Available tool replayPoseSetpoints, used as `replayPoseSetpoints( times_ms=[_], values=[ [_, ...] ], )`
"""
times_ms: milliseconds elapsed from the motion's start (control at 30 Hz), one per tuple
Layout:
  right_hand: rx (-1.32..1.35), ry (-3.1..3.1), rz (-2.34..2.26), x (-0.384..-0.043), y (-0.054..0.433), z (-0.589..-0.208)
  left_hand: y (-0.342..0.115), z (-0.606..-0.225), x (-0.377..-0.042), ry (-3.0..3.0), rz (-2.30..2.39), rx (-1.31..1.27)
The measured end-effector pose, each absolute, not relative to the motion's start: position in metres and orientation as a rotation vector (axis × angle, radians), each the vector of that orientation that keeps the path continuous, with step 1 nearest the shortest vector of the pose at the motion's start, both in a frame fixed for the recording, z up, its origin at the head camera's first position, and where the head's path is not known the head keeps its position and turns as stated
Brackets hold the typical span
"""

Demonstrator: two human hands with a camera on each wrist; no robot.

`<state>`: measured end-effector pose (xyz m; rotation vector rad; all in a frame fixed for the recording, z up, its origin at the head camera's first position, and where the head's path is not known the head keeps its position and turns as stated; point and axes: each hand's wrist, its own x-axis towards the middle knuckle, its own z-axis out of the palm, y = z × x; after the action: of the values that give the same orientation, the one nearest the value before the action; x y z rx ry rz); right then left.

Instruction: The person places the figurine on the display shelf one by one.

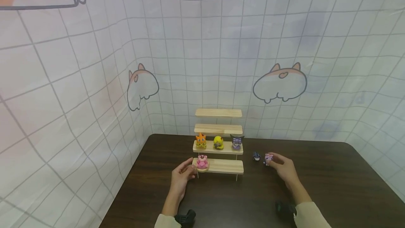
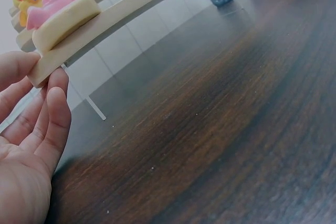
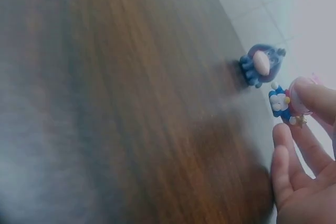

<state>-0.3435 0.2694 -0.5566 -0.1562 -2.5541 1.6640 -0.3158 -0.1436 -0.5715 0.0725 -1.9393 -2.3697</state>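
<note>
My left hand [image 1: 181, 178] pinches the left end of the lowest wooden shelf board [image 1: 226, 165], thumb above and fingers below in the left wrist view. Right beside the thumb, a pink figurine on a round cream base [image 1: 202, 163] sits on that board. Over at the right, my right hand [image 1: 284, 169] holds a small figurine with a pink-and-white head and blue outfit [image 3: 281, 102] between thumb and fingers. The thumb hides part of its head. Close to it, a dark blue donkey figurine [image 3: 262, 65] stands on the table.
The tiered wooden rack carries an orange figurine [image 1: 200, 140], a yellow one [image 1: 218, 143] and a purple one with dark ears [image 1: 236, 142] on its second tier. Two bare boards [image 1: 218, 112] rise behind. A patterned curtain [image 1: 202, 62] surrounds the dark table [image 1: 221, 203].
</note>
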Motion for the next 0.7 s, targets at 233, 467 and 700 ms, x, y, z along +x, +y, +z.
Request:
replayPoseSetpoints(
  times_ms=[233, 467, 700],
  values=[
    [-0.094, -2.512, 1.580, -0.327, 0.259, -0.542, -0.144, -0.570, -0.315, -1.942, -2.369, 0.092],
    [0.000, -2.486, 1.487, -0.312, 0.241, -0.522, -0.144, -0.571, -0.317, -1.940, -2.372, 0.105],
    [0.072, -2.468, 1.497, -0.302, 0.223, -0.508, -0.144, -0.571, -0.317, -1.948, -2.371, 0.109]
  ],
)
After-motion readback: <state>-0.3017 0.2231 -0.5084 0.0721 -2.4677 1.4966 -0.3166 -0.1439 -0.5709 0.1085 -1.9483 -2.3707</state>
